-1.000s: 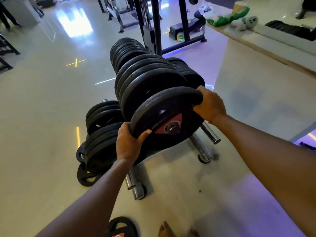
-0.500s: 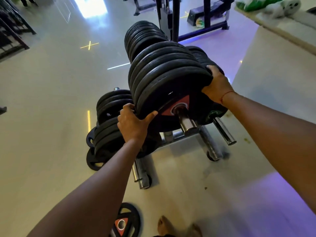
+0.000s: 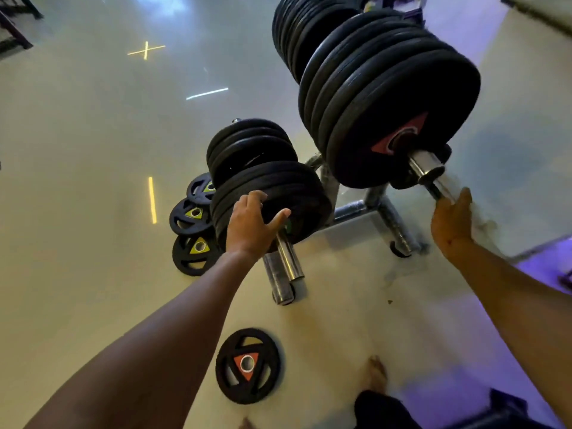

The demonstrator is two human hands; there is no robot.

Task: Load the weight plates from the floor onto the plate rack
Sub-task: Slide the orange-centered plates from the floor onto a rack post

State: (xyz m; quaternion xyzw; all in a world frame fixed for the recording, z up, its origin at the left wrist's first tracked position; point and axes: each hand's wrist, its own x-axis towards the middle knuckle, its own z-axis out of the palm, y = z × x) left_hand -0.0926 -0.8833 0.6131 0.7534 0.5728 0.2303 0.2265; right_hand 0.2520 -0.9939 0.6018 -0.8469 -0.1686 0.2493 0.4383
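Note:
The plate rack (image 3: 359, 209) stands on the floor with several big black plates on its upper peg; the front one (image 3: 402, 125) bears a red triangle. My right hand (image 3: 453, 221) hangs free below the chrome peg end, fingers relaxed and blurred. Over the lower stack of black plates (image 3: 272, 196) is my left hand (image 3: 252, 224), fingers spread, holding nothing. A small black plate with a red triangle (image 3: 247, 365) lies flat on the floor near my bare foot. Three small plates with yellow-green triangles (image 3: 193, 233) lean at the rack's left foot.
A second row of big plates (image 3: 297, 29) sits behind on the rack. Chrome pegs and rack feet (image 3: 283, 274) stick out toward me at floor level. A low wall (image 3: 520, 88) runs along the right. Glossy floor spreads to the left.
Both hands have let go of the red-triangle plate, which now sits on the upper peg. The hands dropped lower and the view tilted down toward the floor.

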